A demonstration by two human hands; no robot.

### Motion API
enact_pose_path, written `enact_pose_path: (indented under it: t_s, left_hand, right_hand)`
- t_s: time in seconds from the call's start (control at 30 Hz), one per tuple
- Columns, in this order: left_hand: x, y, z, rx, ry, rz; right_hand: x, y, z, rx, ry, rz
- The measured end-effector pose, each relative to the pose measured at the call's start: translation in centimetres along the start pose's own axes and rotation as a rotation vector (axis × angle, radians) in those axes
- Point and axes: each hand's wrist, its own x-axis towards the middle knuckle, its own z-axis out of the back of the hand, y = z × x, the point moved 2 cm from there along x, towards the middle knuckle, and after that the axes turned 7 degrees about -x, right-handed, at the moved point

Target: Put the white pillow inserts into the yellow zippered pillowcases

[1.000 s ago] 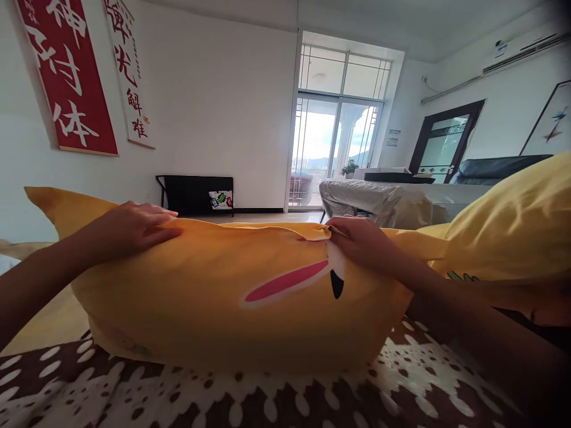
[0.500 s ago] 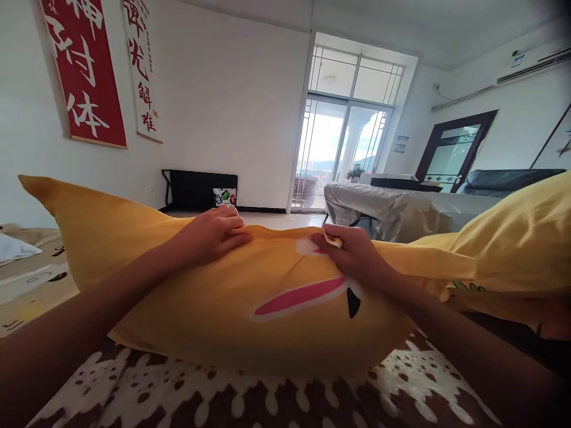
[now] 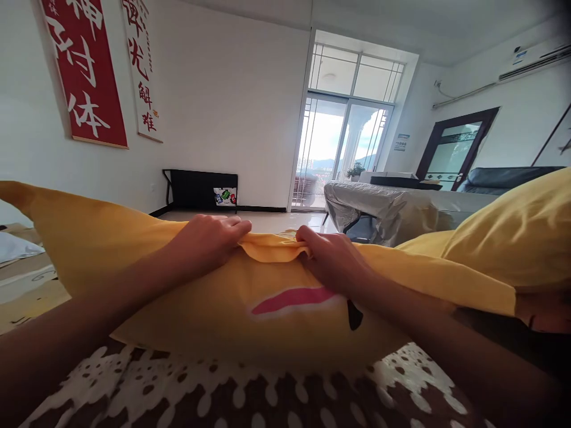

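One yellow pillow [image 3: 200,315] lies across the lower centre of the frame. Left hand [image 3: 207,241] and right hand [image 3: 332,255], two in count, each pinch its top edge. One red scroll [image 3: 108,113] and one white scroll [image 3: 143,77] hang upper left; one spotted sheet [image 3: 254,410] lies along the bottom.

The pillow [image 3: 250,333] is yellow on both sides of the grip, with a pale-edged pink streak [image 3: 289,299] and a black patch [image 3: 355,316] below it, while the cloth [image 3: 276,389] farther beneath is brown and white with drips and dots, and the scroll [image 3: 97,89] beyond, leftward, red with white characters.
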Motion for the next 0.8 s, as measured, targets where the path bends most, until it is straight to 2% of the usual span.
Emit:
enact_pose_path:
  t_s: [0.1,0.17,0.23,0.3,0.4,0.47,0.57,0.67,0.8]
  left_hand:
    - [-0.4,0.6,0.1,0.085,-0.151,0.038]
    - [-0.3,1.2,-0.3,0.024,-0.154,0.082]
    - [0.1,1.7,-0.9,-0.101,-0.094,0.137]
    - [0.5,1.7,-1.2,-0.253,-0.055,0.193]
    - [1.1,0.8,-1.0,-0.346,-0.104,0.172]
    - [1.1,-0.1,-0.9,-0.249,-0.144,0.115]
    - [0.7,-0.8,-1.2,-0.083,-0.163,0.095]
    - [0.3,-0.4,-1.4,-0.062,-0.123,0.105]
    - [-0.5,1.9,-0.4,-0.136,0.059,0.063]
  right_hand:
    - [0.4,-0.8,0.2,-0.196,-0.185,0.131]
    - [0.8,-1.1,0.0,-0.245,-0.234,0.225]
    - [1.2,-1.1,-0.5,-0.244,-0.210,0.263]
    - [1.6,-0.8,-0.7,-0.181,-0.174,0.190]
    - [1.8,0.5,-0.7,0.010,-0.131,0.026]
    - [1.7,1.5,-0.8,0.089,-0.067,-0.022]
    - [1.4,2.1,-1.4,0.052,0.019,-0.041]
    - [1.3,1.6,-2.1,-0.053,-0.014,0.023]
    - [1.7,0.5,-2.3,-0.170,-0.177,0.192]
